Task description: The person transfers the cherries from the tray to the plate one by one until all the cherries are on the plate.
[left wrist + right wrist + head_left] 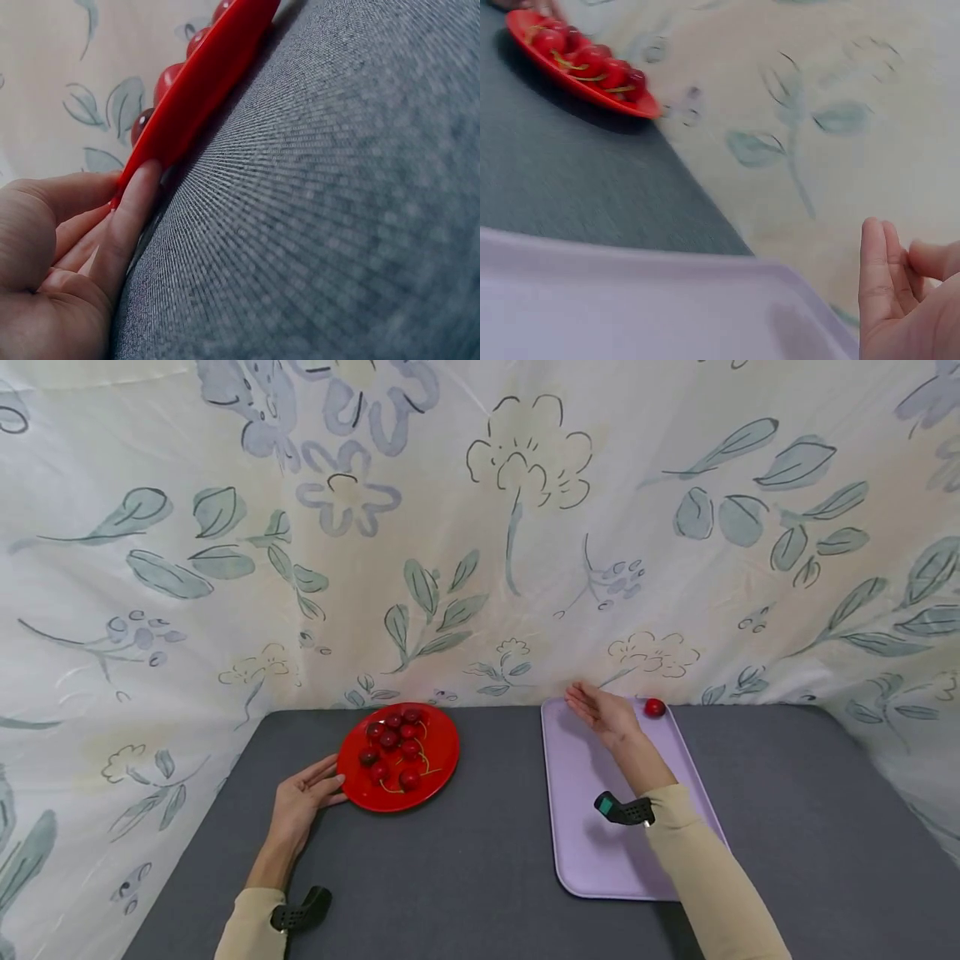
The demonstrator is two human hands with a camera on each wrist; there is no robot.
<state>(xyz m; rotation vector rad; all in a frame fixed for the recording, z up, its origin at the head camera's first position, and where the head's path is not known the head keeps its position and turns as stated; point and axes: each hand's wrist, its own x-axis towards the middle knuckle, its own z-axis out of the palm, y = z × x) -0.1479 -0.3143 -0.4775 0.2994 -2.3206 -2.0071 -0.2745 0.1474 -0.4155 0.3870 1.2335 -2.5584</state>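
Note:
A red plate (360, 793) bears several dark red cherries (389, 739), some with green stems. My left hand (296, 802) pinches the plate's left rim, thumb on one face and fingers on the other, as the left wrist view shows. On the right lies a lilac tray (592, 860), with a single cherry (655, 707) at its far right corner. Over the tray's far end is my right hand (609, 714), fingers nearly straight and nothing held. In the right wrist view its fingers (876, 277) extend beside the tray's edge.
A grey cloth-covered surface (480, 843) lies under both plate and tray, with a gap between them. Behind it hangs a white curtain (450, 485) printed with flowers and leaves. Black bands sit on both wrists.

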